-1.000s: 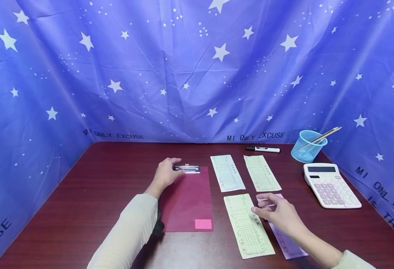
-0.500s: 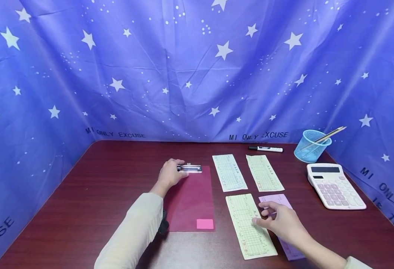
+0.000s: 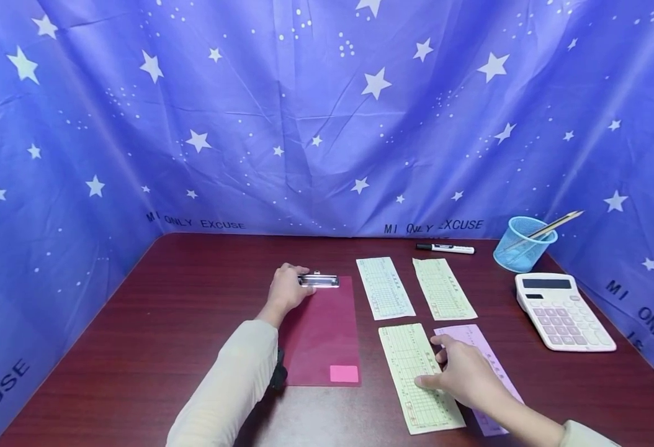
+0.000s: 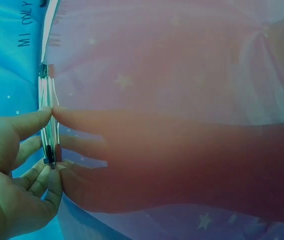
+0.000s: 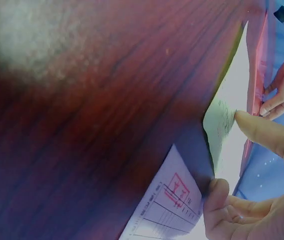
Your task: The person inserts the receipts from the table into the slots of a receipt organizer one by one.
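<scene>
- The left hand (image 3: 286, 288) is pinching one end of the silver clip (image 3: 321, 281) on the red clipboard (image 3: 324, 335) — thumb at the near side, fingers behind.
- The right hand (image 3: 466, 372) is holding its thumb and forefinger apart, the thumb touching the face of the nearer yellow-green slip (image 3: 407, 366), the forefinger meeting its edge.
- That slip is lying right of the clipboard, just beside a purple slip (image 3: 468, 334) — which the right hand is partly covering.
- Beyond them, a pale blue slip (image 3: 385, 288) and another yellow-green slip (image 3: 444, 290) are lying side by side.
- Farther right, a calculator (image 3: 564, 310) is resting near a blue mesh cup (image 3: 519, 251).
</scene>
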`<state>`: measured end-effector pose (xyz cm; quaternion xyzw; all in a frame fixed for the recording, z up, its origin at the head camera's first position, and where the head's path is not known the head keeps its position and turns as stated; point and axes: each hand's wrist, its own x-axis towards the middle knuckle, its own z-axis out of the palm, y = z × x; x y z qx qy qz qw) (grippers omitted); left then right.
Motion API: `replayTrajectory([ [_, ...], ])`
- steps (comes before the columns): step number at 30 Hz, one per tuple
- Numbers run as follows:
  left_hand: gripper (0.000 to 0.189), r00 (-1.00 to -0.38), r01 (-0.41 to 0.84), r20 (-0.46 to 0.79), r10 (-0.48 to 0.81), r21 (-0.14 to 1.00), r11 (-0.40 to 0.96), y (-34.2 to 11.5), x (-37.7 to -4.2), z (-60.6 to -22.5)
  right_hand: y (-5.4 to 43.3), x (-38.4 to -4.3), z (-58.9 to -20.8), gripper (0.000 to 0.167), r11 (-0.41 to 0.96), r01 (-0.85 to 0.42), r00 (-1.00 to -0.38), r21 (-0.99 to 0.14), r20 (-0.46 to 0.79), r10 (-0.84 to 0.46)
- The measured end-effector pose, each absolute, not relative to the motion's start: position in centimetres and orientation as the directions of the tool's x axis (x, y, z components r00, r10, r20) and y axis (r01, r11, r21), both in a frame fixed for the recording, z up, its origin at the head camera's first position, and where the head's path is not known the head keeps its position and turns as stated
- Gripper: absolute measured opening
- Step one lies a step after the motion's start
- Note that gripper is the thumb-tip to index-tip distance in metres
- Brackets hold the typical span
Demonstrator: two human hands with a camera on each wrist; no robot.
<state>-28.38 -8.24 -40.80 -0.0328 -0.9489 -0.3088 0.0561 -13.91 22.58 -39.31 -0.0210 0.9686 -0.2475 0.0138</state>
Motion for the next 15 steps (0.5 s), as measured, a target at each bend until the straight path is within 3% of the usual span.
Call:
replayTrajectory([
  [15, 0.039, -0.990, 0.079, 0.140, 0.001, 0.559, 0.825, -7.58, -28.70, -40.44, 22.24, -14.06, -39.29, 0.076, 0.878, -0.023, -0.997, -0.479, -0.057, -0.057],
])
